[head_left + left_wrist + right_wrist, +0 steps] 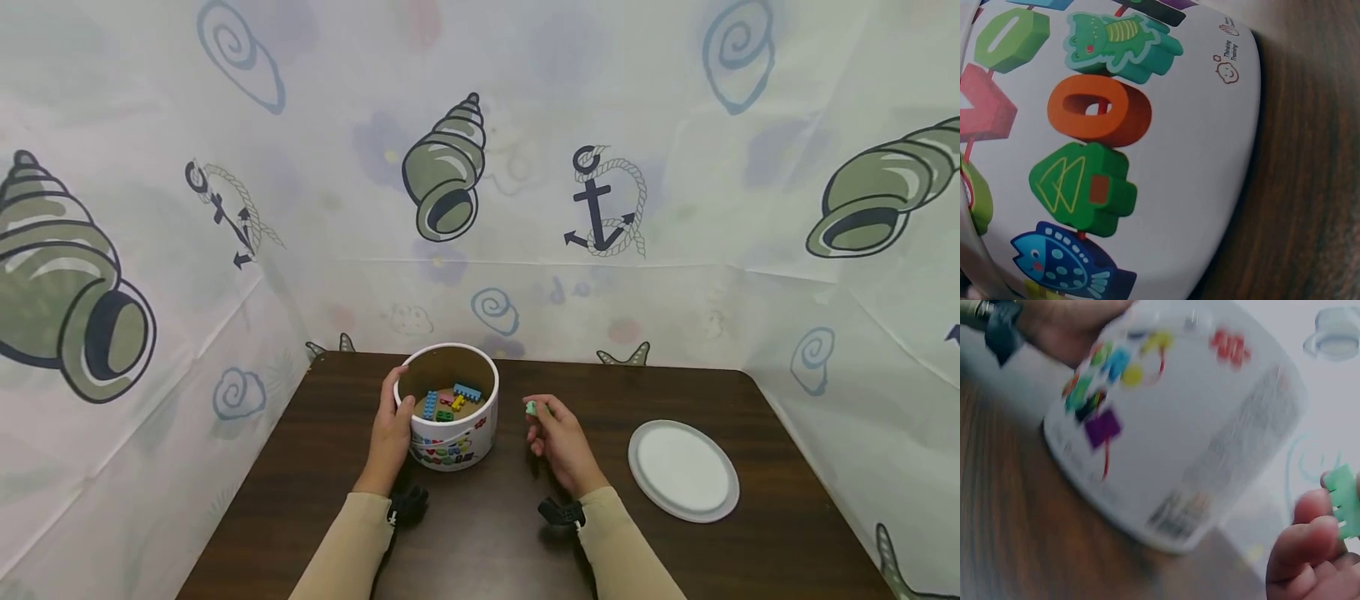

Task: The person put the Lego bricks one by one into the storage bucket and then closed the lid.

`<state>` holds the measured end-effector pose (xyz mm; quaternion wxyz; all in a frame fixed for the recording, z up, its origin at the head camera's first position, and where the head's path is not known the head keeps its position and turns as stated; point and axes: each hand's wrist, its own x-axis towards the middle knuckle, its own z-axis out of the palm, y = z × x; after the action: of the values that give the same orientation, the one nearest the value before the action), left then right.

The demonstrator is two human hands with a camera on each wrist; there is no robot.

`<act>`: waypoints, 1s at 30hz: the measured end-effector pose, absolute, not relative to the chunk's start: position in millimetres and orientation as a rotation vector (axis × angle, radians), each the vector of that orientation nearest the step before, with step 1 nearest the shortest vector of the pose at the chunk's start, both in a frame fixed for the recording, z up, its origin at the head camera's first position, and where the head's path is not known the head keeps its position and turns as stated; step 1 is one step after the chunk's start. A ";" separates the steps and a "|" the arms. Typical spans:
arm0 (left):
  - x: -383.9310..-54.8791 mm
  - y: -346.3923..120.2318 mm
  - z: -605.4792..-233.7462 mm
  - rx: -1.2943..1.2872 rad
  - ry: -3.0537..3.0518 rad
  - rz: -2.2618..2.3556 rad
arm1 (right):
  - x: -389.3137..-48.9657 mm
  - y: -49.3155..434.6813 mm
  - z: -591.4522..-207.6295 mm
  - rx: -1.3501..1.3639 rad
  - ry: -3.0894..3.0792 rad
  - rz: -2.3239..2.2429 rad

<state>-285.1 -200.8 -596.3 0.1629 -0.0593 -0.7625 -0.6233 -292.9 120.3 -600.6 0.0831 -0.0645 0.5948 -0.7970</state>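
A white round tub [452,446] with printed toy pictures stands on the table. Several small toy bricks [430,405] in blue, green, yellow and pink lie in it. My left hand [390,433] grips the tub's left side, thumb near the rim. That hand is out of the left wrist view, where the tub's printed wall [1191,125] fills most of the picture. To the right of the tub, my right hand [562,446] pinches a small light green toy brick [1346,503] between thumb and fingers. The brick has a notched edge and is held apart from the tub.
A round white lid-like disc [684,471] lies flat at the right of the dark wooden table [480,542]. White patterned cloth [525,192] hangs behind the table and along both sides.
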 end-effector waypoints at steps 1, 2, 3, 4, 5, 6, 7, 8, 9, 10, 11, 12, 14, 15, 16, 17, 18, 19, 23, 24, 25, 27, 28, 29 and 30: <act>-284.9 -200.7 -596.2 -0.170 -2.171 -1.778 | -291.7 118.9 -593.9 -0.204 1.782 -2.386; -284.8 -200.6 -595.8 -0.177 -2.168 -1.773 | -290.7 117.3 -587.1 -0.216 1.788 -2.395; -284.5 -200.4 -595.1 -0.180 -2.164 -1.772 | -289.8 115.4 -579.9 -0.223 1.784 -2.412; -284.5 -200.3 -594.8 -0.183 -2.165 -1.770 | -288.9 113.4 -572.4 -0.227 1.776 -2.433; -284.3 -200.0 -594.5 -0.185 -2.167 -1.769 | -288.4 111.3 -564.9 -0.233 1.761 -2.459; -284.3 -199.9 -594.3 -0.188 -2.167 -1.771 | -288.4 108.9 -557.0 -0.246 1.751 -2.479; -284.1 -199.7 -594.2 -0.190 -2.168 -1.773 | -288.7 106.3 -549.1 -0.261 1.736 -2.496; -284.5 -199.6 -594.7 -0.188 -2.170 -1.772 | -290.0 103.3 -541.4 -0.281 1.726 -2.507; -284.4 -199.3 -594.8 -0.178 -2.169 -1.777 | -291.4 99.7 -533.6 -0.303 1.718 -2.512; -284.5 -199.1 -595.2 -0.173 -2.170 -1.779 | -293.2 96.0 -526.3 -0.325 1.707 -2.514; -284.5 -199.0 -595.8 -0.170 -2.172 -1.778 | -295.0 92.0 -519.1 -0.347 1.700 -2.511; -284.6 -198.9 -596.5 -0.162 -2.174 -1.776 | -296.8 87.5 -512.3 -0.366 1.695 -2.502; -284.5 -198.6 -597.6 -0.146 -2.179 -1.776 | -300.6 77.9 -500.4 -0.391 1.671 -2.490; -284.3 -198.5 -597.7 -0.142 -2.180 -1.781 | -302.4 72.8 -495.2 -0.402 1.660 -2.485; -284.3 -198.6 -598.4 -0.143 -2.183 -1.777 | -304.6 67.4 -490.8 -0.410 1.641 -2.485; -284.6 -198.8 -598.7 -0.139 -2.184 -1.776 | -307.2 61.5 -486.8 -0.421 1.629 -2.480; -284.9 -198.8 -598.6 -0.134 -2.182 -1.779 | -310.0 55.5 -483.9 -0.429 1.615 -2.473; -285.5 -198.9 -598.5 -0.136 -2.177 -1.784 | -313.3 49.6 -481.9 -0.438 1.604 -2.462; -287.4 -199.7 -597.2 -0.146 -2.169 -1.785 | -327.3 29.0 -482.4 -0.443 1.647 -2.360; -287.5 -199.9 -597.0 -0.150 -2.170 -1.787 | -329.9 25.4 -483.8 -0.435 1.684 -2.318; -287.2 -199.8 -596.5 -0.156 -2.169 -1.788 | -332.2 22.5 -485.4 -0.430 1.726 -2.273; -286.9 -199.8 -596.4 -0.161 -2.171 -1.787 | -334.5 18.6 -487.3 -0.418 1.811 -2.198; -286.5 -199.8 -596.5 -0.160 -2.173 -1.785 | -335.0 17.6 -488.1 -0.411 1.839 -2.169; -286.1 -199.7 -596.4 -0.161 -2.175 -1.785 | -335.1 17.2 -488.7 -0.407 1.859 -2.147; -285.5 -199.5 -596.5 -0.162 -2.178 -1.786 | -335.4 17.1 -489.4 -0.402 1.863 -2.137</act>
<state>-285.5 -199.5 -596.5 0.1596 -0.0568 -0.7620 -0.6250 -335.4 17.1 -489.4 0.1387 -0.1392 0.6444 -0.7390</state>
